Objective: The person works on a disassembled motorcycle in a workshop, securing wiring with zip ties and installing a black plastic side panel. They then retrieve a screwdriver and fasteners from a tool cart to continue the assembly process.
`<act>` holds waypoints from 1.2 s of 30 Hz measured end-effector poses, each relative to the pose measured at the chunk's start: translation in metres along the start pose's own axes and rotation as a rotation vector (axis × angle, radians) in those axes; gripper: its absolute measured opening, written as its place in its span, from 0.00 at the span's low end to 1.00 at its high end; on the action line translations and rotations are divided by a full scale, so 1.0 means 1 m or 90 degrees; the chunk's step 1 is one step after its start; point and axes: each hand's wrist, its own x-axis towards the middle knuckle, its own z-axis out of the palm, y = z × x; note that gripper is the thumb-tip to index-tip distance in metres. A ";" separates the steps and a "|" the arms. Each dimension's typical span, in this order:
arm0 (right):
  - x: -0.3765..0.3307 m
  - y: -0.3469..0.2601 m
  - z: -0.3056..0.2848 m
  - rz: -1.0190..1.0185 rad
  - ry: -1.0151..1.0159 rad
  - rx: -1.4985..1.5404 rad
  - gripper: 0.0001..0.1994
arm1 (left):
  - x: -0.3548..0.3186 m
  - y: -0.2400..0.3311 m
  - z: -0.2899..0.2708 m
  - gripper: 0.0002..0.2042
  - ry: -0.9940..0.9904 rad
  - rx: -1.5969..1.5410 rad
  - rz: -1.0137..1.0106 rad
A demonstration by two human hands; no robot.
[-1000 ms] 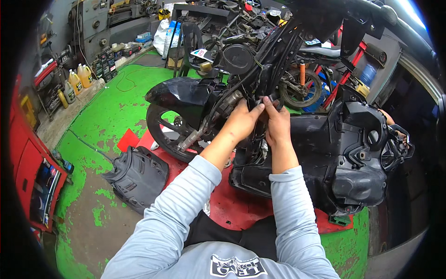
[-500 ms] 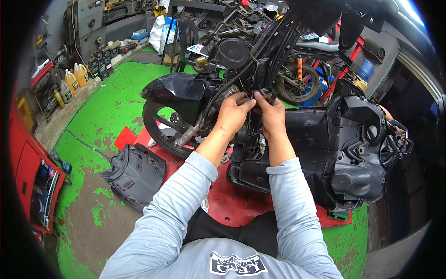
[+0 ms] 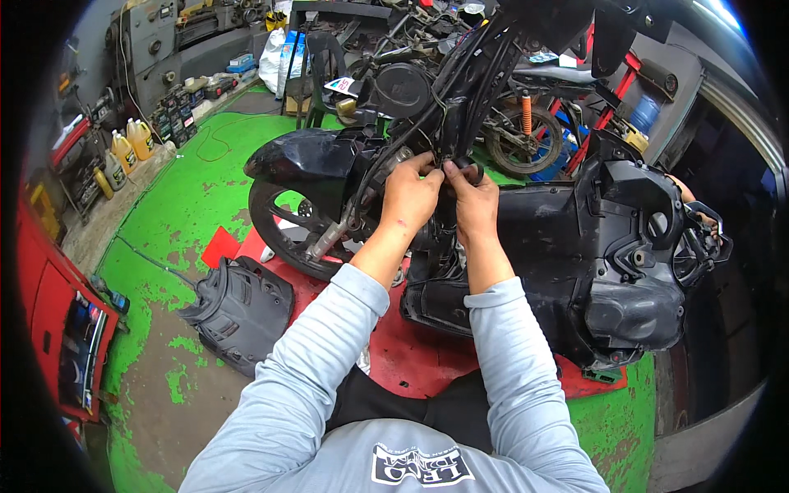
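Note:
Both of my hands work close together at the front frame of a partly stripped motorbike, among its dark cables. My left hand is closed, thumb and fingers pinched by the steering column; whatever is between them is too small to make out. Beside it my right hand is closed around a small black rounded piece, its thumb tip close to the left fingers. Left of my hands are the black front fender and the front wheel. Black plastic body panels spread to the right.
A loose dark plastic panel lies on the floor at left, next to the red platform. Yellow-liquid jugs line the left wall. Another motorbike's rear wheel stands behind. At the right edge, another person's hand touches the body panels.
Both hands stay at the same spot, with slight shifts of the fingers. My right hand has moved a little left and down. The whole view has shifted slightly.

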 end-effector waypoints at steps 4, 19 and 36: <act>-0.003 -0.005 0.009 -0.038 -0.013 -0.006 0.05 | 0.000 -0.004 -0.001 0.17 0.067 0.026 0.016; 0.006 -0.005 -0.004 0.109 -0.037 0.146 0.07 | -0.005 0.007 -0.005 0.20 -0.056 -0.339 -0.095; 0.005 -0.019 0.004 0.093 -0.021 0.101 0.07 | 0.004 0.006 -0.009 0.16 -0.098 -0.312 -0.104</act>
